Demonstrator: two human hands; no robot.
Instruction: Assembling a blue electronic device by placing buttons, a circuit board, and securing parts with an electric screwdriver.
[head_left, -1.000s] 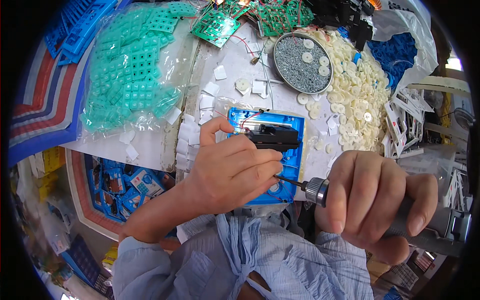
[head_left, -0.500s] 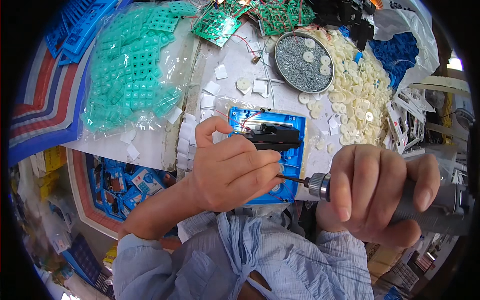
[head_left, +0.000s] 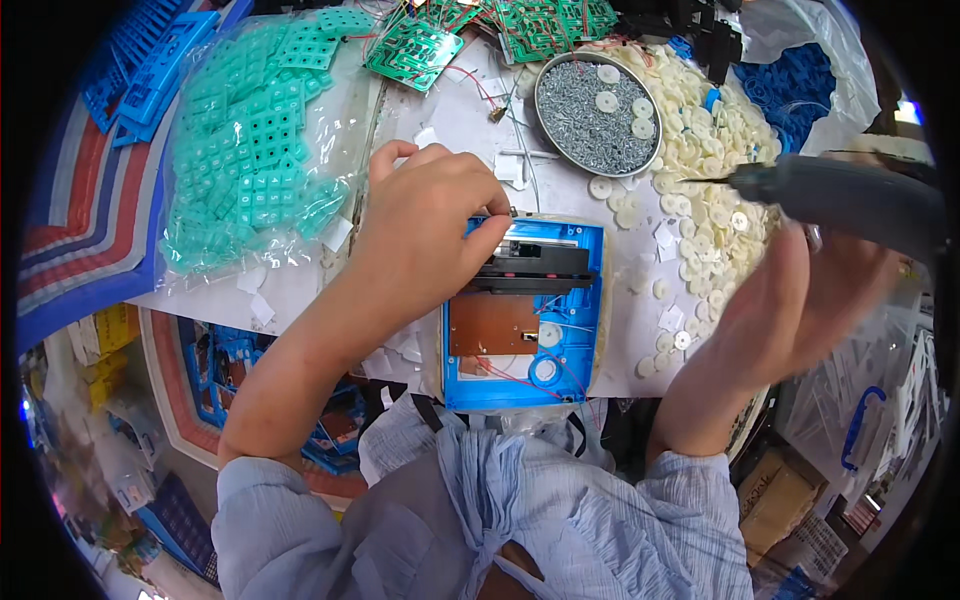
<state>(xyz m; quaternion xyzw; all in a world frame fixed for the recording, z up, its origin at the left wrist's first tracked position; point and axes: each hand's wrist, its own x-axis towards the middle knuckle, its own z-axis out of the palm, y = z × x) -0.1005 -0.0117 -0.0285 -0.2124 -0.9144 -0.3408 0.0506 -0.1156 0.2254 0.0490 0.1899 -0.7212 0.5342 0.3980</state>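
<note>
Blue plastic housing [head_left: 525, 345] flat on white counter [head_left: 450, 120], at centre, just above the person's shirt front. Open face up: brown circuit board [head_left: 492, 325] inside at its 9 o'clock, white disc [head_left: 549, 334] and red wires toward 5 o'clock, black part [head_left: 535, 268] lying across its upper half.

Left hand [head_left: 425, 235] resting on housing's top-left corner, at 10 o'clock of the housing. Fingers [head_left: 487, 240] curled, tips touching left end of the black part; whether pinched on it or only pressing, cannot tell.

Right hand [head_left: 800, 295] at 3 o'clock of the housing, well apart from it, raised off the counter. Fingers wrapped shut round grey electric screwdriver [head_left: 840, 195]; tool lying about level, bit pointing toward 9 o'clock, tip over heap of white discs [head_left: 700, 120]. Hand blurred.

Round metal tray [head_left: 597, 102] of screws at 12 o'clock of the housing, a few white discs lying in it. Clear bag of teal keypads [head_left: 255, 150] at 10 o'clock. Green circuit boards [head_left: 470, 30] along far edge at 12 o'clock. Blue plastic parts [head_left: 150, 65] at far 10 o'clock.
</note>
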